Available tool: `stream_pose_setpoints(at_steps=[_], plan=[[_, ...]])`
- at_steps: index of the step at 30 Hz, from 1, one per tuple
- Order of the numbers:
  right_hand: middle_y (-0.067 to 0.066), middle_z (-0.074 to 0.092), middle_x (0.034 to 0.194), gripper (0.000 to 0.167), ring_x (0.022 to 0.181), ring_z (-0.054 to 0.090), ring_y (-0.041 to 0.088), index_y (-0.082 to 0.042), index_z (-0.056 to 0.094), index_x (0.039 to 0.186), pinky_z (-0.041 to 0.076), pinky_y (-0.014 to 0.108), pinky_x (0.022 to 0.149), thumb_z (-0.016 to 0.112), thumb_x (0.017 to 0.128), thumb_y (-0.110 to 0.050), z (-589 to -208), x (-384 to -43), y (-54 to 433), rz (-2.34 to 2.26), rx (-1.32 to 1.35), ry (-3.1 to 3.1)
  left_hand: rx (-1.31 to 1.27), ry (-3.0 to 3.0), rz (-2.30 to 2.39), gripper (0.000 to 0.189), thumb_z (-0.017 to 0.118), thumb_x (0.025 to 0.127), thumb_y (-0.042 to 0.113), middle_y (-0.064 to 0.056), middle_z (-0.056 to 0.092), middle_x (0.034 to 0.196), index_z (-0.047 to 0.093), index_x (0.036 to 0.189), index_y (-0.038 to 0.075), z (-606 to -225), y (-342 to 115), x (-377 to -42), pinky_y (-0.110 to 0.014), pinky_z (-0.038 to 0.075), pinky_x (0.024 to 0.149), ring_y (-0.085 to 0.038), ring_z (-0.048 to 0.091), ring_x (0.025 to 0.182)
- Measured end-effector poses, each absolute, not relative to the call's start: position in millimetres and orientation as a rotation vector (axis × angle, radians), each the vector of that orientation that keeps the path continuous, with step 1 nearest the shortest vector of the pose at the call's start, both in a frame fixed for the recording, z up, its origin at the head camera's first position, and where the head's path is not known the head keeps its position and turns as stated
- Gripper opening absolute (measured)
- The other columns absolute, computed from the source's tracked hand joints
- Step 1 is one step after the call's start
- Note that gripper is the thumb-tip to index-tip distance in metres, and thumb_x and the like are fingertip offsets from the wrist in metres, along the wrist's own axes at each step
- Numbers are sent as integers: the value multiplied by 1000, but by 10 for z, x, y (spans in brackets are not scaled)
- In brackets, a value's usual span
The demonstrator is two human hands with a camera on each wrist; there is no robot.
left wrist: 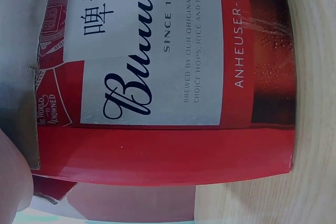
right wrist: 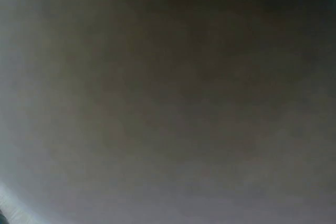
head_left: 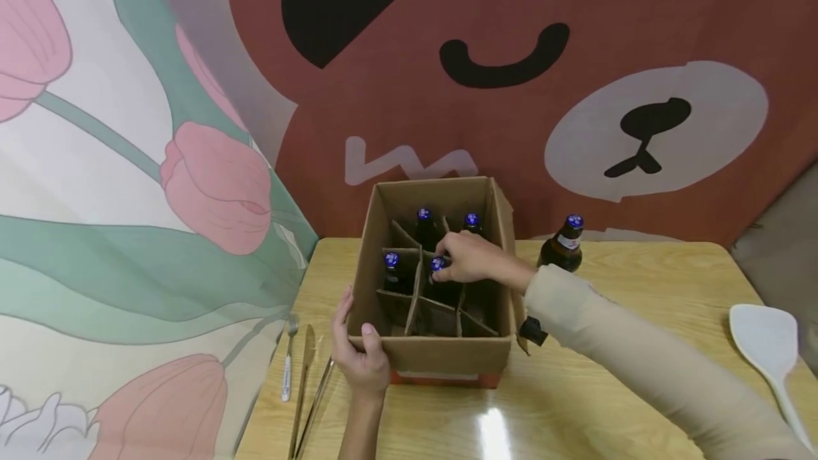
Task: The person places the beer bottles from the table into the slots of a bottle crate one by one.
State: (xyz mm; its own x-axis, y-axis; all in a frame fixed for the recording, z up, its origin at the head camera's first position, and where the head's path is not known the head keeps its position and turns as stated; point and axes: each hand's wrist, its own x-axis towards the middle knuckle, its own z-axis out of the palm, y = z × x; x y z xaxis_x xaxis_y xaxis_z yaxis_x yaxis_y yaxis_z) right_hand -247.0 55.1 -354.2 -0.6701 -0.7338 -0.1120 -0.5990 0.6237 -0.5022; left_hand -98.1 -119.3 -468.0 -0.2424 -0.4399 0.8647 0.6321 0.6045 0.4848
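An open-topped cardboard box (head_left: 447,355) stands on the table, split by cardboard dividers (head_left: 438,313) into compartments. My left hand (head_left: 364,360) grips its near left corner; in the left wrist view, the box's red printed side (left wrist: 163,153) fills most of the picture. Reaching in from the right, my right hand (head_left: 469,258) pinches the top of a dark beer bottle (head_left: 437,263) in a middle compartment. Other blue-capped bottles stand inside: one at left (head_left: 391,261), two toward the back, including a back-left bottle (head_left: 424,216). The right wrist view is too blurred to read.
Right of the box, one more beer bottle (head_left: 562,253) stands upright on the wooden table (head_left: 652,304). A fork (head_left: 287,368), a knife (head_left: 303,382) and another slim metal utensil (head_left: 316,403) lie at left. At the far right lies a white spatula (head_left: 765,339). A printed cloth (head_left: 511,126) hangs behind.
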Motion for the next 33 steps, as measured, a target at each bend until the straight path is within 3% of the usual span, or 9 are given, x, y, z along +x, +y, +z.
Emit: stream_pose_setpoints(at_steps=[5, 7, 14, 19, 22, 26, 28, 31, 33], plan=[[2, 66, 70, 38, 53, 54, 11, -2, 70, 118, 46, 30, 57, 70, 91, -29, -3368, -2518, 702, -780, -1061, 2554, -146, -1507, -1024, 44, 47, 80, 1, -33, 60, 121, 57, 117, -20, -4693, -1201, -957, -34, 44, 103, -45, 58, 113], [1, 68, 75, 36, 58, 58, 13, -3, 70, 117, 48, 31, 59, 70, 91, -28, -3257, -2564, 815, -854, -1061, 2582, -139, -1505, -1022, 43, 47, 80, 1, -32, 61, 121, 57, 117, -20, -4697, -1205, -951, -33, 44, 103, -45, 58, 113], [7, 67, 81, 36, 63, 58, 20, -1, 70, 118, 46, 35, 56, 67, 93, -27, -2979, -2773, 1420, -963, -932, 2708, -97, -1497, -1000, 44, 47, 79, 3, -32, 61, 120, 59, 116, -18, -4719, -1223, -936, -34, 42, 104, -40, 59, 115], [24, 63, 106, 44, 85, 60, 33, 3, 65, 122, 48, 44, 65, 66, 94, -30, -3020, -2977, 1916, -952, -806, 2754, -91, -1489, -993, 44, 47, 79, 3, -32, 61, 119, 59, 115, -19, -4699, -1202, -950, -34, 43, 104, -41, 59, 113], [27, 62, 116, 51, 78, 61, 38, 6, 60, 128, 49, 44, 59, 65, 94, -33, -3162, -3104, 2177, -942, -701, 2728, -103, -1483, -999, 43, 47, 80, 3, -32, 61, 119, 58, 115, -20, -4683, -1184, -970, -33, 43, 103, -42, 59, 112], [25, 67, 92, 58, 52, 54, 31, 11, 53, 132, 47, 40, 50, 65, 94, -30, -3383, -3187, 2418, -844, -602, 2723, -126, -1488, -1011, 43, 47, 80, 3, -32, 61, 120, 58, 115, -20, -4676, -1169, -989, -33, 44, 102, -44, 59, 112], [25, 67, 91, 60, 56, 57, 23, 14, 52, 131, 49, 39, 53, 66, 93, -31, -3472, -3189, 2480, -759, -599, 2753, -130, -1495, -1013, 43, 47, 81, 3, -31, 61, 121, 58, 116, -19, -4681, -1167, -992, -33, 44, 102, -43, 58, 113], [21, 67, 95, 50, 63, 60, 23, 11, 61, 119, 50, 40, 56, 68, 91, -29, -3580, -3180, 2496, -686, -650, 2801, -131, -1501, -1015, 43, 47, 81, 4, -30, 61, 122, 58, 116, -19, -4684, -1165, -991, -32, 44, 102, -42, 58, 114], [17, 66, 89, 41, 63, 57, 22, 7, 64, 109, 47, 37, 55, 69, 90, -29, -3645, -3173, 2482, -674, -671, 2808, -131, -1506, -1012, 43, 47, 81, 4, -31, 61, 122, 58, 116, -19, -4685, -1161, -992, -32, 44, 102, -42, 58, 114]])
